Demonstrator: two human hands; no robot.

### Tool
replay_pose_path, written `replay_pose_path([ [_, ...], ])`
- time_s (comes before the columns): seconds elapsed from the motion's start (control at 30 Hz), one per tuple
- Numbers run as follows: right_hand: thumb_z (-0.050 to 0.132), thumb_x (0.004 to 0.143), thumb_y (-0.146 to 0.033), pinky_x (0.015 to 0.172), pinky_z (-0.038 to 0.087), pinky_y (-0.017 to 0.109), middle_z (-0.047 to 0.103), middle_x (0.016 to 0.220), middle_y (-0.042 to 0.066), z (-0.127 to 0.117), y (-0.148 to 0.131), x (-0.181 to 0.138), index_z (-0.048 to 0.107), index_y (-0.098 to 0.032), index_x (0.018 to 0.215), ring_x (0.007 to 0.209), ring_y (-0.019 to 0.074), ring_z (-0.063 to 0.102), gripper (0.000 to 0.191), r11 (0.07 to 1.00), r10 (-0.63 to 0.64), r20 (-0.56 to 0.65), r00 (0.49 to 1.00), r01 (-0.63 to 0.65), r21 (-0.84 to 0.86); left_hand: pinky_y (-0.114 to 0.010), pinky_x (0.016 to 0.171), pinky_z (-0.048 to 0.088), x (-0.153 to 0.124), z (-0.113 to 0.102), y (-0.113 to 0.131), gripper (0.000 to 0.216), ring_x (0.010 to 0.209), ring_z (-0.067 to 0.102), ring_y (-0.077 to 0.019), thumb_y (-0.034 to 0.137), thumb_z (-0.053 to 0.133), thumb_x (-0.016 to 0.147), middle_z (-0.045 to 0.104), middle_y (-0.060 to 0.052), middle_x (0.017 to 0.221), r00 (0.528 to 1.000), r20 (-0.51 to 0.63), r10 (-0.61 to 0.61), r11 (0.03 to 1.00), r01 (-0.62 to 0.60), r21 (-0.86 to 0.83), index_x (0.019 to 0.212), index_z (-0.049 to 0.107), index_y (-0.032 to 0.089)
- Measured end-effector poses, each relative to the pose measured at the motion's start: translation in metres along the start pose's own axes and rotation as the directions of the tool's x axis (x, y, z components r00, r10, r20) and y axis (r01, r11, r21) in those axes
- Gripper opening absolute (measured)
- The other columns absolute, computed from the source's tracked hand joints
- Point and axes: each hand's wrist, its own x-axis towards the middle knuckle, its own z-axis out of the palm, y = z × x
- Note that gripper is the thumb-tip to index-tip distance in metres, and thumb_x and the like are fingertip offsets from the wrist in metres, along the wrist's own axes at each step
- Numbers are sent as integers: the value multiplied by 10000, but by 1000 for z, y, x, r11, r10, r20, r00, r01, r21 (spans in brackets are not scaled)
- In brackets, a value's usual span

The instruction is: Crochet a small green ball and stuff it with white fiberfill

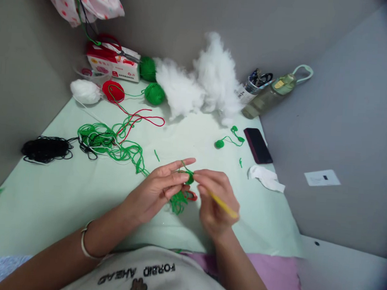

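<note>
Between thumb and fingers, my left hand (165, 180) pinches a small round piece of green crochet work (189, 177). A green strand runs over its raised index finger. My right hand (218, 199) is closed around a crochet hook with a yellow handle (223, 204); the hook's tip meets the crochet piece, and the exact stitch is too small to make out. Below both hands lie loops of green yarn (177, 203) and a small red object (191, 195), partly hidden by the fingers.
Tangled green yarn (98, 139) and a black yarn bundle (47, 148) lie at left. White stuffing (215, 76), green yarn balls (154, 93) and a tissue box with scissors (119, 64) line the back. A phone (258, 145), bottle (267, 97) and small green crocheted pieces (219, 144) are right.
</note>
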Motion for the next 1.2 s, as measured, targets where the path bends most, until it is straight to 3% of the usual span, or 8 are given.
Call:
replay_pose_path([
  [0.07,554,993,-115,698,592,342,744,934,46,0,0,6,758,-257,1095,794,171,689,269,949,200,-54,978,-180,260,-182,713,507,0,0,3,459,549,462,-59,209,795,833,408,99,506,1000,-12,24,1000,-24,-15,1285,727,169],
  [0.17,571,1004,-186,655,572,330,746,908,40,3,0,14,775,-254,1008,766,167,679,215,837,335,-4,942,-296,459,-185,662,502,0,0,3,437,614,511,-65,211,815,814,614,41,704,994,-3,112,993,-112,46,1247,752,224],
  [0.37,608,974,-128,776,600,364,765,999,38,8,-9,9,775,-319,1104,917,190,713,285,944,251,24,968,-250,215,-225,742,540,-1,1,-8,405,852,645,-136,240,830,811,686,4,886,979,-25,205,971,-200,130,1211,766,256],
  [0.53,654,931,-118,745,602,375,771,1046,63,2,-11,8,790,-331,1113,907,213,715,311,991,125,13,992,-125,49,-243,731,558,1,1,-5,365,783,634,-128,243,815,804,700,-29,897,998,-10,68,997,-68,-36,1164,780,193],
  [0.7,608,995,-221,642,538,316,731,885,18,1,-5,14,794,-297,976,702,147,635,202,771,459,4,888,-401,496,-278,750,597,1,0,2,315,782,616,-128,230,814,812,634,-1,820,995,7,101,995,-101,-7,1126,797,224],
  [0.87,660,967,-266,710,543,333,764,912,41,6,-3,13,796,-253,952,822,180,670,138,764,465,77,882,-444,468,-248,742,589,-1,-2,-5,346,865,675,-150,251,821,832,691,-8,927,978,18,207,961,-207,184,1175,785,283],
  [1.03,654,973,-350,709,566,312,757,884,33,5,0,16,767,-222,932,728,145,671,176,584,586,152,796,-545,601,-304,834,606,-3,-2,-4,352,972,697,-191,263,796,854,694,-16,952,979,23,204,960,-204,189,1205,770,278],
  [1.2,657,966,-368,660,554,273,745,819,18,2,1,23,738,-216,876,673,122,655,194,487,600,188,778,-541,685,-255,776,577,-4,-2,-1,305,876,640,-146,250,797,833,638,-5,896,973,8,229,946,-224,234,1137,804,278],
])
